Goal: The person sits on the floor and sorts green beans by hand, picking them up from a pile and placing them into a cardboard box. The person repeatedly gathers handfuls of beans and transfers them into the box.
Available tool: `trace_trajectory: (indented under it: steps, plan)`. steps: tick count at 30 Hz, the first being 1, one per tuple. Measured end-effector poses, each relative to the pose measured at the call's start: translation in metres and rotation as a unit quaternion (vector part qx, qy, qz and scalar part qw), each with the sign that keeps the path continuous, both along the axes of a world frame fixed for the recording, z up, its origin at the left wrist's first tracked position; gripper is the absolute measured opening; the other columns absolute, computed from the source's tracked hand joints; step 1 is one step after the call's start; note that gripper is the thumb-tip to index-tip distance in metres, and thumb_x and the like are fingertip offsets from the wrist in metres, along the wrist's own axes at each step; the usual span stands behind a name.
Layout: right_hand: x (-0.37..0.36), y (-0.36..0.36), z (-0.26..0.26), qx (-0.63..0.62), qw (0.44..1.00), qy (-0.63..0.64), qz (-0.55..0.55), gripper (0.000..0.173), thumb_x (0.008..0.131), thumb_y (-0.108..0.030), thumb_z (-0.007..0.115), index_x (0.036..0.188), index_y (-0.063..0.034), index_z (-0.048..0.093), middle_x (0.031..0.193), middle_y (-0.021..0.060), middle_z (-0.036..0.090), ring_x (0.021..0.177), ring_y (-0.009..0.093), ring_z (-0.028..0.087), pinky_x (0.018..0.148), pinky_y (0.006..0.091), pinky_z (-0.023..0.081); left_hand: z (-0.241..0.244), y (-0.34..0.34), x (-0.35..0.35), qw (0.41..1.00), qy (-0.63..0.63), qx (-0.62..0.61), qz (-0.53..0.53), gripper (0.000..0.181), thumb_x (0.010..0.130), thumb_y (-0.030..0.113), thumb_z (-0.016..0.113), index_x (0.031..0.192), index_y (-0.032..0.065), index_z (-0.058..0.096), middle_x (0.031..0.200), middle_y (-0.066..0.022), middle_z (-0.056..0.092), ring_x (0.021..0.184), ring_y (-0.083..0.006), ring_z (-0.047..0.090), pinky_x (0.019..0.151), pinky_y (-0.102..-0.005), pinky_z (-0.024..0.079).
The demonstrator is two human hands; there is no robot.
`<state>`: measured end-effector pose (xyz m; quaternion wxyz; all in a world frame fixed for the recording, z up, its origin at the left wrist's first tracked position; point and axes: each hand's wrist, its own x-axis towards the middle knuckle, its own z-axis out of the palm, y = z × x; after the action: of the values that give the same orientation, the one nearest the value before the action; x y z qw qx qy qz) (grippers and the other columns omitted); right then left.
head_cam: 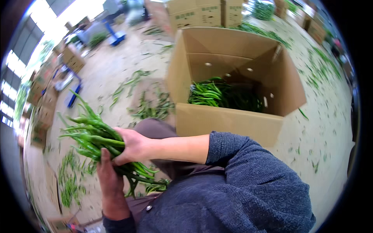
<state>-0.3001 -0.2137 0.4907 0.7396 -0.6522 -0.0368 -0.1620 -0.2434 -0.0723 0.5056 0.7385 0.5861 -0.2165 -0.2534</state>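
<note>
A thick bunch of long green chili peppers [96, 137] is clasped between both hands at the left of the head view. From above, my right hand [134, 145] wraps the bunch, its arm reaching across my body. My left hand [109, 174] supports it from below, the thumb pressed along the peppers. Their tips fan out away to the upper left, and more ends stick out toward my lap. An open cardboard box [227, 119] stands in front of me to the right. Inside lies a layer of green peppers [207, 93], partly shaded.
Loose peppers and scraps [154, 104] litter the floor around the box and to the left [70, 177]. Stacked cartons [198, 14] bearing print stand behind the box. Blue platform scales [116, 38] and further cartons [40, 116] line the left side. More peppers lie near my lap [154, 188].
</note>
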Motion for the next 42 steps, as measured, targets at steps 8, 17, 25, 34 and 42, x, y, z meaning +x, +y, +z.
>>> trace_trajectory:
  steps: [8, 17, 25, 34, 42]
  plan:
    - [-0.145, -0.163, 0.062, -0.062, 0.946, -0.035, -0.316, 0.062, 0.063, -0.015, 0.078, 0.116, 0.0019, 0.05, 0.103, 0.01, 0.061, 0.093, 0.016, 0.058, 0.082, 0.0304, 0.048, 0.077, -0.212, -0.065, 0.889, -0.356, 0.081, -0.277, 0.044, 0.098, 0.03, 0.047, 0.129, -0.0005, 0.046, 0.118, -0.0125, 0.058, 0.101, -0.0214, 0.06, 0.086, -0.0322, 0.05]
    - [-0.297, -0.295, -0.003, -0.066, 0.889, 0.045, -0.451, 0.048, 0.073, -0.012, 0.072, 0.116, -0.0023, 0.054, 0.104, 0.0043, 0.061, 0.094, 0.013, 0.057, 0.084, 0.0281, 0.045, -0.003, -0.416, -0.195, 0.819, 0.103, 0.054, -0.562, 0.037, 0.098, 0.031, 0.046, 0.117, -0.0003, 0.053, 0.108, -0.0114, 0.06, 0.093, -0.0191, 0.059, 0.085, -0.0362, 0.049]
    - [-0.386, -0.351, -0.22, 0.149, 0.784, 0.313, -0.515, 0.061, 0.072, -0.018, 0.077, 0.125, -0.0007, 0.051, 0.112, 0.0104, 0.062, 0.098, 0.023, 0.06, 0.089, 0.0363, 0.047, -0.127, -0.445, -0.204, 0.723, -0.041, 0.354, -0.592, 0.072, 0.091, 0.044, 0.052, 0.139, -0.0051, 0.03, 0.146, -0.0227, 0.029, 0.135, -0.0342, 0.028, 0.111, -0.0456, 0.021]
    - [-0.435, -0.385, -0.381, -0.358, 0.586, 0.665, -0.292, 0.046, 0.079, -0.035, 0.06, 0.116, -0.008, 0.062, 0.118, 0.0192, 0.06, 0.112, 0.035, 0.055, 0.092, 0.0417, 0.046, -0.047, -0.343, -0.041, 0.842, 0.005, 0.137, -0.522, 0.04, 0.095, 0.015, 0.046, 0.127, -0.0073, 0.043, 0.116, -0.0205, 0.057, 0.11, -0.0269, 0.056, 0.096, -0.037, 0.043]
    - [-0.34, -0.381, -0.307, -0.108, 0.644, 0.706, -0.276, 0.04, 0.075, -0.017, 0.068, 0.114, -0.0086, 0.062, 0.101, 0.0158, 0.065, 0.089, 0.023, 0.063, 0.075, 0.0366, 0.051, -0.042, -0.151, 0.039, 0.946, 0.034, 0.108, -0.305, 0.049, 0.09, 0.023, 0.056, 0.128, -0.0062, 0.043, 0.111, -0.0197, 0.058, 0.105, -0.0274, 0.058, 0.089, -0.0396, 0.049]
